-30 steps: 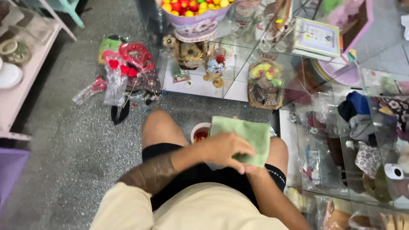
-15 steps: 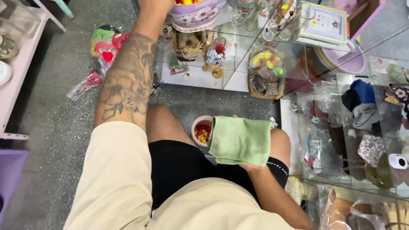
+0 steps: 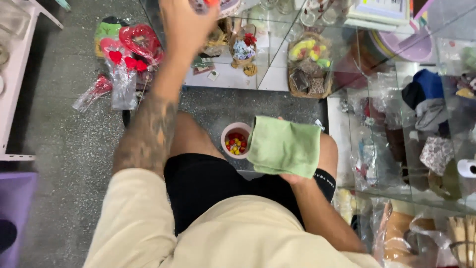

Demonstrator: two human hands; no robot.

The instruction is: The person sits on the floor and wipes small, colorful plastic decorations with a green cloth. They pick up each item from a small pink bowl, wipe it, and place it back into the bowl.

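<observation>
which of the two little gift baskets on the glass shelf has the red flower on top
The smaller basket, nearer the raised left hand: a red flower tops its blue blooms. The wider basket to its right holds yellow and green wrapped items, no flower.

Under your right hand (image 3: 292,176) the green cloth (image 3: 285,146) looks soft, matt and finely napped, draped over your fingers. Just left of those fingers, the small cup (image 3: 236,140) looks like smooth pale plastic, and the beads (image 3: 235,143) in it shine. Beyond your left hand's (image 3: 186,25) fingers, the shelf (image 3: 277,59) is clear, glossy glass. Left of that arm, the red hearts (image 3: 131,47) sit in crinkled, shiny clear wrap. The floor (image 3: 64,139) is speckled, dull stone.
</observation>
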